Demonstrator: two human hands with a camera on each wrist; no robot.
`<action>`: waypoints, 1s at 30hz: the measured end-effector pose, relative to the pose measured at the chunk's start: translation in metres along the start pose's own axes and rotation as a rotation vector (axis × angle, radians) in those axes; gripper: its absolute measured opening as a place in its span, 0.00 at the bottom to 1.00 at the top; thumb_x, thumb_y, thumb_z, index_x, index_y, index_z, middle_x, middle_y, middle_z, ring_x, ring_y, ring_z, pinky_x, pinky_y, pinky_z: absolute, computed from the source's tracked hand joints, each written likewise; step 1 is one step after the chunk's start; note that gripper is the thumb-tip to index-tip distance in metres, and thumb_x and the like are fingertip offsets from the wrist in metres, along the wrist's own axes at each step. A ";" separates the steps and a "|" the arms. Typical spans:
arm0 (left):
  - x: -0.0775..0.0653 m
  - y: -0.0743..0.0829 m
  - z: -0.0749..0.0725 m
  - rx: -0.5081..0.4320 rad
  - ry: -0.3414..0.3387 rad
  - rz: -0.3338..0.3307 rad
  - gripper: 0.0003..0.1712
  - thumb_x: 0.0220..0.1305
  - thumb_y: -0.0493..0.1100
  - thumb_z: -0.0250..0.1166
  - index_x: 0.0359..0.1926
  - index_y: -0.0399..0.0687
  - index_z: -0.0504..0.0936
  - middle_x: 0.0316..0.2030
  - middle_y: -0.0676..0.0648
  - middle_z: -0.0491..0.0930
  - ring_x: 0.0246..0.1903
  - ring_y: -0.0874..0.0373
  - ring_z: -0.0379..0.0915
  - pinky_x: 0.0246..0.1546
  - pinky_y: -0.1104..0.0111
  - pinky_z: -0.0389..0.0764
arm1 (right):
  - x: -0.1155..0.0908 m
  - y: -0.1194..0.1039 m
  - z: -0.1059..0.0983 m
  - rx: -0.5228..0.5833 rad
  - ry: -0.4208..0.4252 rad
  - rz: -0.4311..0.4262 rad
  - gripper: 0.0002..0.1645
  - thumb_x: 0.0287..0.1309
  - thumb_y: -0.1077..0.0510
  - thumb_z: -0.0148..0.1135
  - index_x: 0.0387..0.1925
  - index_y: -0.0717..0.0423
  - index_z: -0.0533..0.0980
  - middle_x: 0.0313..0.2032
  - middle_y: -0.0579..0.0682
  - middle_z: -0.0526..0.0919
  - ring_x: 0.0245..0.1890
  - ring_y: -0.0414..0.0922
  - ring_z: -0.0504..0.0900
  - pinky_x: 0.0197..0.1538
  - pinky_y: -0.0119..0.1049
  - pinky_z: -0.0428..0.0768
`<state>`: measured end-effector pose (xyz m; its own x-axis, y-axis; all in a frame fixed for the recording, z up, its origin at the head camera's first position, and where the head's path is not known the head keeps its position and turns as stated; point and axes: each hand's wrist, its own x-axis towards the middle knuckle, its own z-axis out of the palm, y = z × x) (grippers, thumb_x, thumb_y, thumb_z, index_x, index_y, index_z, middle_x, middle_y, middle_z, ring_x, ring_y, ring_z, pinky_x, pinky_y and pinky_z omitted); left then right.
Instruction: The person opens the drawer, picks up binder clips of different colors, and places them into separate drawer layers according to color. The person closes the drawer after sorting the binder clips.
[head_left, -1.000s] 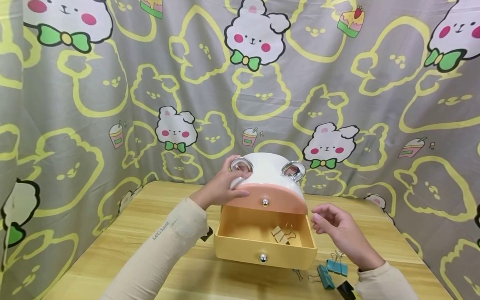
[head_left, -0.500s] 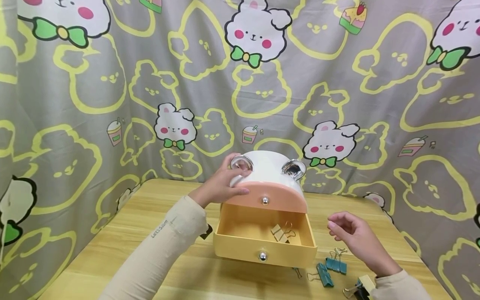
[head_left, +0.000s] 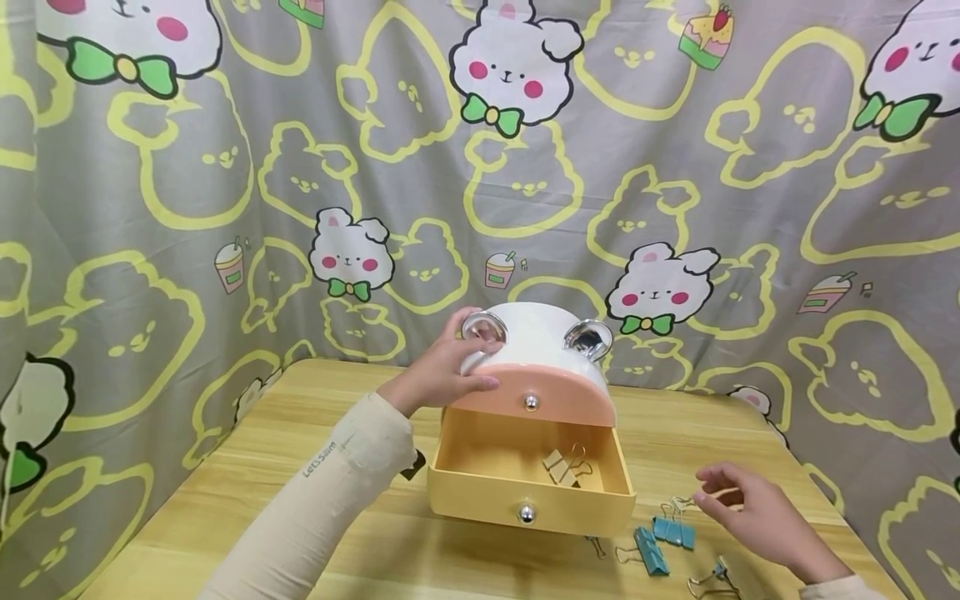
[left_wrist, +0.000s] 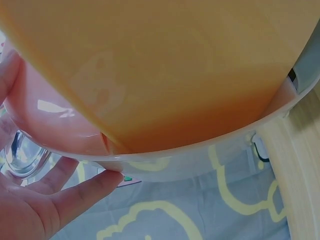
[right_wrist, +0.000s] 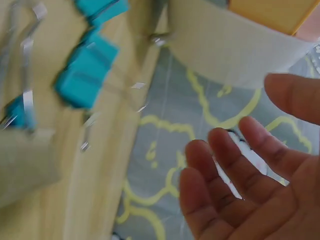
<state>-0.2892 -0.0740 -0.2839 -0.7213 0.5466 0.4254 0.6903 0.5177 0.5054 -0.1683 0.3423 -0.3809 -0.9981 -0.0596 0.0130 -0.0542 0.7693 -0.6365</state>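
A small frog-shaped drawer cabinet (head_left: 540,333) with a white domed top and silver ring-like eyes stands on the table. Its pink upper drawer (head_left: 562,398) is closed, while the yellow lower drawer (head_left: 480,502) is pulled out. Inside the yellow drawer lies a cream binder clip (head_left: 561,468) with wire handles. My left hand (head_left: 442,367) grips the cabinet's left upper side, thumb on the pink front and fingers by the left eye. To the right, my right hand (head_left: 753,512) hovers with loosely bent fingers and nothing in it, near a teal binder clip (head_left: 673,532).
Another teal binder clip (head_left: 651,552) lies in front of the right hand. Nearer the front is a clip with wire handles (head_left: 716,582), partly cut off. A black item (head_left: 414,465) shows beside the left sleeve. A patterned curtain (head_left: 420,183) surrounds the wooden table (head_left: 352,533).
My right hand has moved away from the cabinet, right and toward the front, over the loose binder clips. The left hand stays on the cabinet, and the drawer has not moved.
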 end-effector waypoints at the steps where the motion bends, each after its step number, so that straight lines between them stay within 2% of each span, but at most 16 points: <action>1: 0.000 0.000 0.000 0.000 0.002 0.005 0.28 0.53 0.43 0.75 0.55 0.42 0.81 0.71 0.40 0.46 0.69 0.46 0.48 0.65 0.52 0.59 | -0.001 0.004 0.000 -0.009 -0.017 0.016 0.26 0.62 0.49 0.64 0.53 0.64 0.74 0.45 0.55 0.81 0.40 0.50 0.81 0.35 0.40 0.80; 6: 0.000 -0.002 0.001 0.006 0.006 0.012 0.28 0.53 0.43 0.75 0.55 0.42 0.81 0.71 0.40 0.46 0.69 0.47 0.48 0.65 0.51 0.59 | -0.002 0.026 0.001 -0.049 -0.078 0.054 0.25 0.58 0.52 0.68 0.51 0.64 0.74 0.45 0.56 0.81 0.39 0.51 0.82 0.39 0.45 0.81; 11: 0.000 -0.001 0.002 0.010 0.002 0.004 0.28 0.53 0.44 0.76 0.56 0.43 0.81 0.71 0.40 0.46 0.69 0.47 0.48 0.65 0.51 0.59 | -0.003 0.048 0.000 -0.032 -0.174 0.079 0.26 0.56 0.52 0.69 0.50 0.66 0.73 0.44 0.55 0.80 0.40 0.54 0.81 0.40 0.47 0.80; 17: 0.000 0.000 0.001 0.017 0.001 -0.001 0.29 0.52 0.44 0.76 0.56 0.43 0.81 0.71 0.40 0.46 0.69 0.47 0.48 0.65 0.52 0.59 | -0.004 0.067 0.003 0.010 -0.292 0.224 0.31 0.50 0.53 0.74 0.50 0.65 0.72 0.42 0.55 0.78 0.41 0.58 0.79 0.40 0.50 0.78; 20: 0.000 -0.001 0.001 0.013 0.007 0.013 0.29 0.52 0.44 0.76 0.55 0.42 0.81 0.71 0.39 0.46 0.69 0.47 0.47 0.65 0.51 0.59 | -0.006 0.071 0.006 0.041 -0.311 0.284 0.32 0.46 0.58 0.75 0.50 0.66 0.72 0.41 0.56 0.78 0.43 0.59 0.78 0.40 0.49 0.78; 23: 0.000 -0.001 0.001 0.003 0.011 0.020 0.29 0.51 0.44 0.76 0.55 0.41 0.82 0.71 0.39 0.46 0.70 0.47 0.46 0.65 0.50 0.58 | -0.009 0.073 0.009 0.081 -0.317 0.299 0.31 0.45 0.61 0.75 0.50 0.67 0.71 0.41 0.56 0.77 0.42 0.58 0.78 0.39 0.48 0.78; 26: -0.001 -0.001 0.001 0.001 0.013 0.020 0.29 0.51 0.44 0.76 0.55 0.41 0.82 0.71 0.39 0.47 0.70 0.47 0.46 0.65 0.49 0.58 | -0.011 0.077 0.010 0.108 -0.335 0.247 0.31 0.44 0.63 0.75 0.49 0.67 0.71 0.39 0.55 0.77 0.40 0.56 0.78 0.38 0.48 0.78; 30: -0.001 0.000 0.001 0.013 0.009 0.013 0.27 0.51 0.45 0.76 0.53 0.42 0.83 0.71 0.41 0.47 0.69 0.48 0.48 0.64 0.51 0.60 | -0.008 0.098 0.006 0.166 -0.439 0.052 0.31 0.48 0.62 0.74 0.50 0.70 0.69 0.39 0.54 0.76 0.37 0.54 0.77 0.35 0.48 0.77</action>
<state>-0.2890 -0.0739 -0.2851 -0.7130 0.5473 0.4383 0.7000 0.5196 0.4899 -0.1653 0.4140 -0.4480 -0.8912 -0.3146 -0.3268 0.0365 0.6683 -0.7430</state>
